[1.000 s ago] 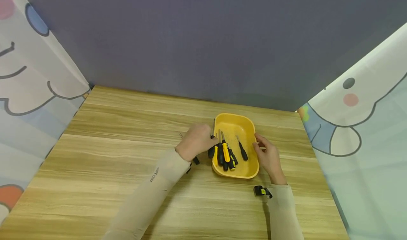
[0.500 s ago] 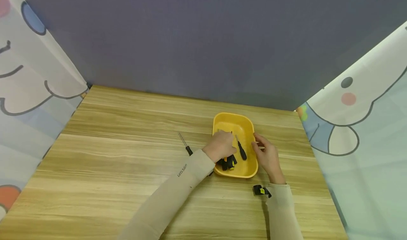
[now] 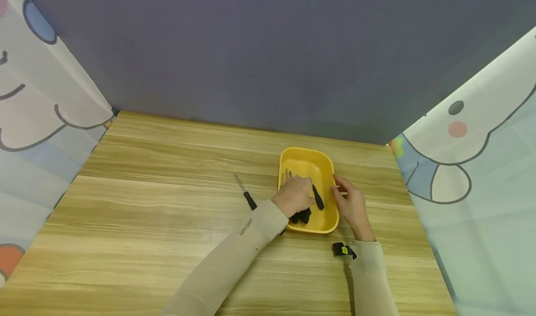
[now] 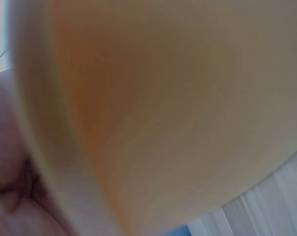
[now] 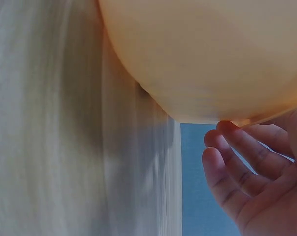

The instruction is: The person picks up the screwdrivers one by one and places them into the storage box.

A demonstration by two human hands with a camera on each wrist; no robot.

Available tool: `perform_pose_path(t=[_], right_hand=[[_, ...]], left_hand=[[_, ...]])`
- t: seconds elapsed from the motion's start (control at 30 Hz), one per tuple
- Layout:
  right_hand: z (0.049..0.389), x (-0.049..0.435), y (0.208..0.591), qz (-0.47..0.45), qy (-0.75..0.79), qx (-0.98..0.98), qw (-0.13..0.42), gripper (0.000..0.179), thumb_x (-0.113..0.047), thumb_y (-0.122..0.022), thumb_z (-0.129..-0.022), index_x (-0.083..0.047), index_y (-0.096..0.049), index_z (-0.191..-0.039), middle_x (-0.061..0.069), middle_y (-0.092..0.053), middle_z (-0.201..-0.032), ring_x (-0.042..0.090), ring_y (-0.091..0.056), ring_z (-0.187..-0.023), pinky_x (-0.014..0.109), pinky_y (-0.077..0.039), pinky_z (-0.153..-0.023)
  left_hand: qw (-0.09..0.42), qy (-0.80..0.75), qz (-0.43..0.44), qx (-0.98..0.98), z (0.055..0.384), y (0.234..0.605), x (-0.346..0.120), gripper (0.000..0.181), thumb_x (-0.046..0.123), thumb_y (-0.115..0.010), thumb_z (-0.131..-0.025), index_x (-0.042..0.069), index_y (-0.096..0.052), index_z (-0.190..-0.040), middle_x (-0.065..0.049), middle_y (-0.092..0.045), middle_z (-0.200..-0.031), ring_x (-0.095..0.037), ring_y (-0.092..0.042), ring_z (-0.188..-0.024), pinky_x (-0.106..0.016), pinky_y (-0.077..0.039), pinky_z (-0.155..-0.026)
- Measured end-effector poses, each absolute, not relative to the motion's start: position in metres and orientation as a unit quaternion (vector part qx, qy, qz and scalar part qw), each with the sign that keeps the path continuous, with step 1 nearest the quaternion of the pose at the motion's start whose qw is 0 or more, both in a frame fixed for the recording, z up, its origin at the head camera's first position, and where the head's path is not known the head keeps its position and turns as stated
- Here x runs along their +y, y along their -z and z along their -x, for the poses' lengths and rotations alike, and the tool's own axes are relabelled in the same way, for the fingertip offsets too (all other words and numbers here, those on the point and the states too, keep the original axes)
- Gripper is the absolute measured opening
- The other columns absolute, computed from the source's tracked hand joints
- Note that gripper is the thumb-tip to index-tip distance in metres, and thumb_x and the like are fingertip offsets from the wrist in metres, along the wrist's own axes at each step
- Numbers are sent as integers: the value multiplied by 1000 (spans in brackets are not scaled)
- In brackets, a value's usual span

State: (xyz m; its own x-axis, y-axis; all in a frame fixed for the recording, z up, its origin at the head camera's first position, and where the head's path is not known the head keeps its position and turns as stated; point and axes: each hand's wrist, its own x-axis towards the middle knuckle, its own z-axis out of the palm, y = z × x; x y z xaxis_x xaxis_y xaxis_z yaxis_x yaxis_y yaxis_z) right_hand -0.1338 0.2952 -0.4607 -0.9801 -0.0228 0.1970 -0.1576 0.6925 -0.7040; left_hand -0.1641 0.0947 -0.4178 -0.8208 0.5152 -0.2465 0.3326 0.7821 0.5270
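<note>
A yellow plastic bin (image 3: 307, 151) holds several screwdrivers, mostly bunched on its left side. My left hand (image 3: 295, 196) reaches into the bin over this bunch, fingers pointing down and hidden from the head camera; whether they grip a screwdriver I cannot tell. Thin shafts show past the knuckles, black handle ends below. One black screwdriver (image 3: 318, 199) lies apart on the bin's right side. My right hand (image 3: 351, 203) holds the bin's right rim, thumb at the rim and fingers along the outer wall (image 5: 202, 64). The bin wall (image 4: 177, 108) fills most of the left wrist view.
Left of the bin, a screwdriver (image 3: 249, 198) lies on the wooden table (image 3: 146, 190), partly under the left sleeve (image 3: 234, 255). A black strap-like piece with a yellow-green mark (image 3: 345, 250) is beside the right cuff. A dark panel (image 3: 251, 60) stands behind the table.
My left hand has moved right, from the bin's left edge to over the bunched screwdrivers, uncovering the screwdriver on the table. The right hand stays at the rim.
</note>
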Motion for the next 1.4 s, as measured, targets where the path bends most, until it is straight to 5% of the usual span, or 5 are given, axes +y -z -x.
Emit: perform_pose_path(t=[0.33,0.73,0.97,1.2,1.4], right_hand=[[133,296,462,-51,-393,-914,90,39,-3,-64,-97,5,-58,-135,26,-66,-115,36,-67,-95,40,-57,-75],[135,299,462,-52,-387,-916,92,39,-3,-63,-97,5,-58,-135,26,-66,-115,36,-67,-95,38,-57,-75],[135,301,463,-43,-386,-917,88,39,-5,-63,-98,4,-57,-136,25,-66,-116,35,-67,-95,14,-48,-73],[136,301,465,-44,-379,-920,92,39,-6,-63,-98,4,-58,-136,25,-66,-117,35,-67,-96,30,-55,-75],[135,301,464,-41,-382,-919,89,39,-6,-62,-98,3,-58,-136,25,-66,-117,35,-66,-96,20,-51,-73]], left_hand=[[166,-265,-238,920,153,405,75,43,20,-69,-94,13,-48,-57,6,-37,-45,-6,-39,-37,-20,-33,-38],[108,-274,-218,930,133,379,30,40,19,-69,-94,14,-50,-59,6,-39,-49,-5,-37,-37,-19,-32,-36],[113,-272,-181,938,132,388,6,46,19,-69,-93,15,-45,-54,4,-38,-49,-8,-37,-41,-21,-30,-37],[127,-275,-154,941,131,397,-14,47,19,-68,-94,14,-45,-53,5,-36,-45,-8,-34,-38,-21,-28,-36],[133,-263,-142,945,132,408,-22,42,18,-68,-94,14,-46,-58,3,-40,-51,-9,-36,-41,-22,-32,-39]])
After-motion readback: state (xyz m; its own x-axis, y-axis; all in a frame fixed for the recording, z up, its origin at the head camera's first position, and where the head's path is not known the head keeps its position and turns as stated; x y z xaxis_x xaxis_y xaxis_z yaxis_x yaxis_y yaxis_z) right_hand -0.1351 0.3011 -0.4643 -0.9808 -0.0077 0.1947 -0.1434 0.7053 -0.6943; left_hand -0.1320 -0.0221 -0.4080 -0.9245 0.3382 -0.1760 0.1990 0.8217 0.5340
